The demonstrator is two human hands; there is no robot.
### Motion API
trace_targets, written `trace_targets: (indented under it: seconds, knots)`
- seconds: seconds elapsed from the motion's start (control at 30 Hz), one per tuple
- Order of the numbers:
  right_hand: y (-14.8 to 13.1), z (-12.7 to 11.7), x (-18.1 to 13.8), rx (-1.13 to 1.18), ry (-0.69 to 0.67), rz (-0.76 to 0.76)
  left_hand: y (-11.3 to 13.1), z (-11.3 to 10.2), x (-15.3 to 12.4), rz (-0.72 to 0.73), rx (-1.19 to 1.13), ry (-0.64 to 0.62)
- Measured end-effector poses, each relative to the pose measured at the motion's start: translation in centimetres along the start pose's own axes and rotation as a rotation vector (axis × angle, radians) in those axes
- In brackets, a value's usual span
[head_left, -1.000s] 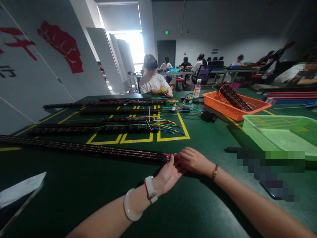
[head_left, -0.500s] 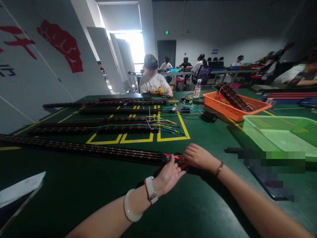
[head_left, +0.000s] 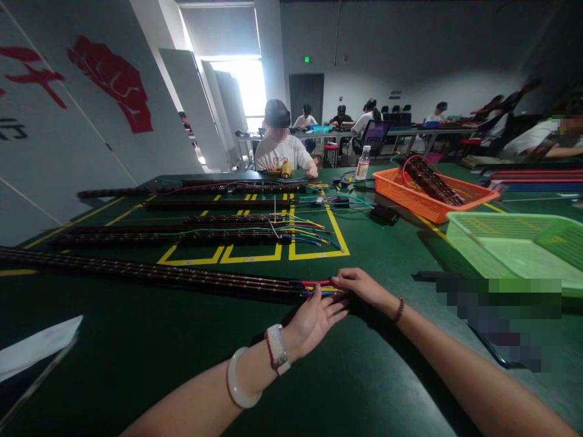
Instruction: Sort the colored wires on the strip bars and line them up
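Note:
A long dark strip (head_left: 182,279) runs across the green table from the far left to the middle, ending in a bunch of coloured wires (head_left: 321,287). My left hand (head_left: 314,321) lies palm up just below the wire ends, fingers stretched out. My right hand (head_left: 359,285) rests on the table right of the wires, its fingertips touching the red and yellow wires. Whether those fingers pinch a wire I cannot make out.
More dark strips (head_left: 204,233) with wires lie on yellow floor-tape boxes further back. An orange basket (head_left: 426,206) of strips and a green basket (head_left: 510,249) stand at the right. A white paper (head_left: 36,346) lies at the left. A person in white (head_left: 282,152) works across the table.
My right hand slid to the right along the wires and flattened, drawing them out straighter. My left hand opened out more under the wire ends.

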State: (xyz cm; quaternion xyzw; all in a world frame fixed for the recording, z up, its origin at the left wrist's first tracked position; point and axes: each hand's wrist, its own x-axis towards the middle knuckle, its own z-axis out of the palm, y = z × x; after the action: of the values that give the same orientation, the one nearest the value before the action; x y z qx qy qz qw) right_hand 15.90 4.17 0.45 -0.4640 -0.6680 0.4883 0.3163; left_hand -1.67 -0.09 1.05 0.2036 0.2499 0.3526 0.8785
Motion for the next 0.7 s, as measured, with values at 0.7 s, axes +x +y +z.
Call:
trace_targets:
  seconds: [0.7]
  knots:
    - [-0.2, -0.7, 0.1, -0.472, 0.157, -0.09, -0.3, -0.1, 0.0, 0.035, 0.032, 0.059]
